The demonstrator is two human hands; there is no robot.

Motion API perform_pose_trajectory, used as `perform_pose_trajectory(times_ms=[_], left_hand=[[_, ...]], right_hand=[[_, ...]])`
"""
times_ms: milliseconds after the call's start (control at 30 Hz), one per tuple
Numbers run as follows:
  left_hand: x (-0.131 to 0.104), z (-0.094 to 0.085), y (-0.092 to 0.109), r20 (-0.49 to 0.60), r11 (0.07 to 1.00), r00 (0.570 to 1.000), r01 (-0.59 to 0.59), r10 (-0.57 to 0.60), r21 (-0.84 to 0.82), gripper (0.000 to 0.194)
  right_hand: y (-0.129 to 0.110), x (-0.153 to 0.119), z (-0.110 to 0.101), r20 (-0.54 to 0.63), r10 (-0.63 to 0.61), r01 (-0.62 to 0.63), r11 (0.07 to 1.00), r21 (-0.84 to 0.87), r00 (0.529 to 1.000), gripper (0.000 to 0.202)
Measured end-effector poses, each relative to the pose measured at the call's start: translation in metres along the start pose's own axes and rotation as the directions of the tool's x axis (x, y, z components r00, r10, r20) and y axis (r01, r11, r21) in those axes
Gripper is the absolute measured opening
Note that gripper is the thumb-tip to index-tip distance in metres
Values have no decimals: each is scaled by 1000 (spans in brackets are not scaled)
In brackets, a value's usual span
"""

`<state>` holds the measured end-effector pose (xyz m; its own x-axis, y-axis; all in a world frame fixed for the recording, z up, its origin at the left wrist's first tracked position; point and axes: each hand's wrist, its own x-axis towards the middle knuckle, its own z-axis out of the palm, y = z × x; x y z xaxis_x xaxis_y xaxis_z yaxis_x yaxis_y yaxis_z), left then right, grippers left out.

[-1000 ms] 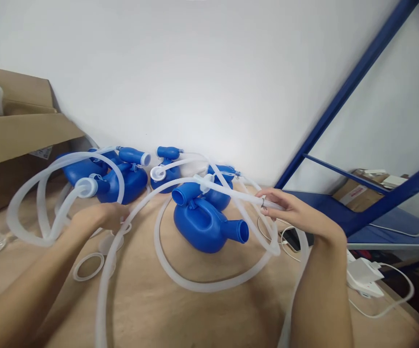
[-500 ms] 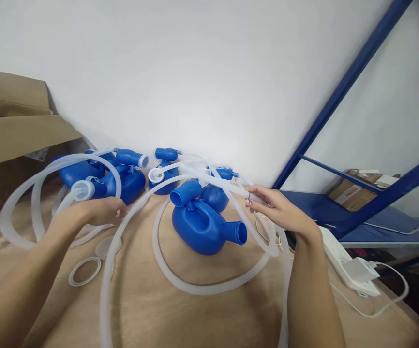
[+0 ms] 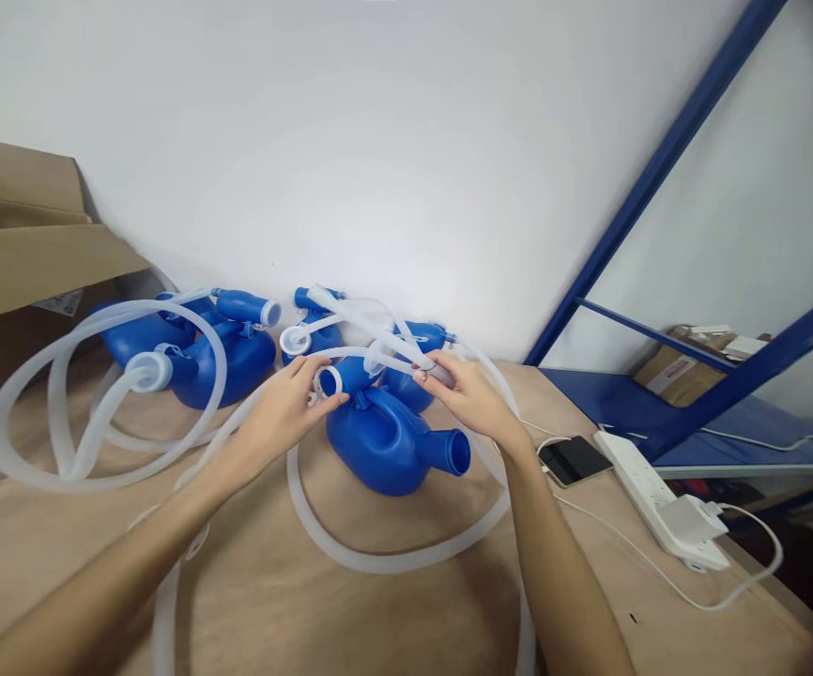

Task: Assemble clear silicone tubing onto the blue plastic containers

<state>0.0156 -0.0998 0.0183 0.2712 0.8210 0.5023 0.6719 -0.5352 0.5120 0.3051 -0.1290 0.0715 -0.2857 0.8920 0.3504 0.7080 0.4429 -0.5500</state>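
A blue plastic urinal bottle [image 3: 385,446] with a loop handle stands on the table, its open spout toward the right. Above its handle lies a blue tubular end piece [image 3: 356,374] with its mouth facing left and a whitish rim at the opening. My left hand [image 3: 294,399] is at that mouth, thumb below and fingers above, closed on the rim. My right hand [image 3: 467,394] pinches a translucent white hose [image 3: 406,347] just above the bottle. The hose's other loops [image 3: 385,563] curl around the bottle on the table.
Several more blue bottles [image 3: 227,366] with coiled hoses [image 3: 26,474] stand at the back and left. A cardboard box [image 3: 40,272] is at far left. At right are a phone [image 3: 575,460], a power strip [image 3: 650,488] with a plugged-in charger, and a blue metal shelf [image 3: 590,385].
My left hand has moved right to the mouth of the blue end piece. My right hand has moved left with the hose, uncovering the phone. My left forearm now covers the loose white ring's place.
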Motion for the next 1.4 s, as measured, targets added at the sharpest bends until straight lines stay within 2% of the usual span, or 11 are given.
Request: perform_pose_trajectory(times_ms=[133,300,467,600,700,833,933,1033,1167,1267,1400], left_hand=[[-2,26,-6,-122,996,991,37,-48,-84,49],[-1,37,-10,-159,993,983,83,-95,-84,51],[9,41,-16,-207,998,978,2,-16,-70,53],[11,37,-20,-212,995,976,-72,56,-70,41],[9,34,-22,-204,991,974,-118,103,-62,40],[9,20,-18,-159,971,958,-235,238,38,37],[14,-9,-15,-38,930,936,-343,350,134,39],[19,-49,-14,101,934,939,-340,329,111,47],[22,-91,-18,190,981,965,-190,182,26,51],[20,-103,-20,163,993,983,-70,85,-96,51],[17,-95,-11,97,968,993,-42,68,-247,51]], right_hand=[[-13,-3,3,75,49,-49,999,1,996,25],[-34,-6,9,39,159,-147,965,-217,986,23],[-56,-12,30,20,324,-265,807,-528,946,27],[-68,-15,63,-85,315,-284,666,-690,945,36],[-65,-13,82,-73,266,-234,648,-724,961,42],[-52,-9,86,32,288,-168,641,-749,957,45],[-44,-7,79,40,308,-177,643,-745,950,42],[-35,-6,67,50,253,-150,709,-689,966,41],[-18,-2,41,80,164,-107,873,-477,983,30],[-11,0,21,95,116,-104,986,-129,989,25],[-22,-4,9,-16,10,-5,967,253,1000,26]])
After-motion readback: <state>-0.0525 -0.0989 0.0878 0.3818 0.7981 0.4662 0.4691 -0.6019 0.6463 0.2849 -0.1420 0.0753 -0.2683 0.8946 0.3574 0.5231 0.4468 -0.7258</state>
